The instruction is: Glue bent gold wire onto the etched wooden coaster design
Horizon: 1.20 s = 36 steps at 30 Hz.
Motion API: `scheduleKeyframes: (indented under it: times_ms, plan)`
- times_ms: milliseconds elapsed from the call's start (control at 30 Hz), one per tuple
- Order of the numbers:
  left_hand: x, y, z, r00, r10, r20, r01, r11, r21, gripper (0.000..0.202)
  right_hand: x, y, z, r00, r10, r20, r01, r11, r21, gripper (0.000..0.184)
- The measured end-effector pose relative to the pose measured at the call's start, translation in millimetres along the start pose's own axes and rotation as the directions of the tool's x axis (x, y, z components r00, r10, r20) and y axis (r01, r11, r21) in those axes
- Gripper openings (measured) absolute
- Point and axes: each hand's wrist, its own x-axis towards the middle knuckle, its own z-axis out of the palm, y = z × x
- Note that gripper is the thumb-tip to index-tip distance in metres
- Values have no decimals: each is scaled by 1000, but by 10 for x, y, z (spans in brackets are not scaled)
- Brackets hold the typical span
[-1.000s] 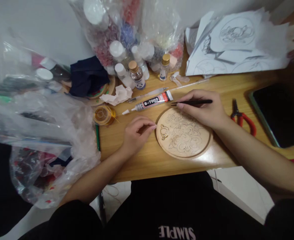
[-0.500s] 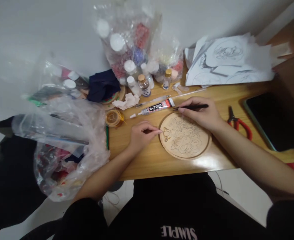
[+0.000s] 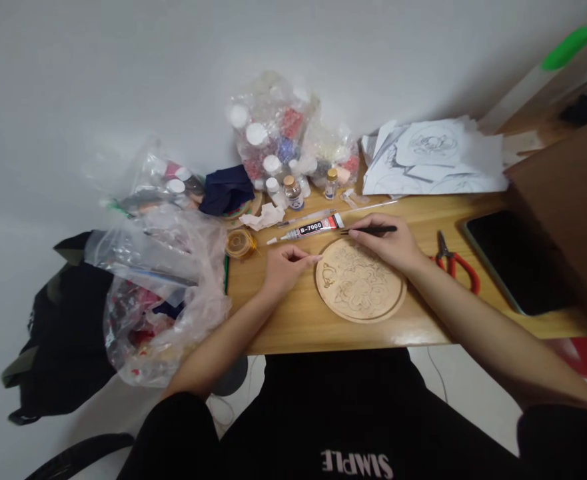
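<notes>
A round wooden plate point(image 3: 360, 315) with a flower drawing in fine lines lies on the table. On its left part sits a small gold wire shape point(image 3: 328, 275). My left hand point(image 3: 287, 268) is at the plate's left rim, thumb and forefinger pinched together; whatever is between them is too small to make out. Above the plate's far edge, my right hand point(image 3: 386, 241) grips black tweezers point(image 3: 373, 230), their tips pointing left. Just beyond lies a tube of B-7000 glue point(image 3: 311, 228).
Red-handled pliers point(image 3: 454, 263) and a phone point(image 3: 518, 260) lie to the right, near a brown box point(image 3: 568, 207). Paper drawings point(image 3: 433, 160), small bottles point(image 3: 293, 193) and bags of beads point(image 3: 273, 133) line the wall. At left are a wire spool point(image 3: 240, 244) and plastic bags point(image 3: 173, 267).
The camera view has shifted, so the whole scene sits differently. Both hands keep nearly the same places at the plate, with the tweezers still in the right one.
</notes>
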Motion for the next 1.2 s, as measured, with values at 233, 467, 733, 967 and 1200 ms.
scheduleKeyframes:
  times_ms: [233,467,733,967,1200]
  plan:
    - [-55,223,95,982,-159,101,182,941,-287,32,-17,-18,-12,999,33,-15,-32,999,35,28]
    - [-205,472,257,938,-187,292,321,787,-526,30,-31,-18,-23,997,63,-45,-61,997,48,28]
    - [-244,571,355,900,-138,413,384,698,-604,25,-35,-36,-29,995,82,-55,-79,995,54,24]
    - [-253,591,396,893,-130,431,398,675,-622,26,-40,-55,-29,994,92,-54,-90,995,47,25]
    - [-265,535,401,893,-117,435,387,694,-607,33,-46,-50,-32,993,109,-49,-107,993,49,26]
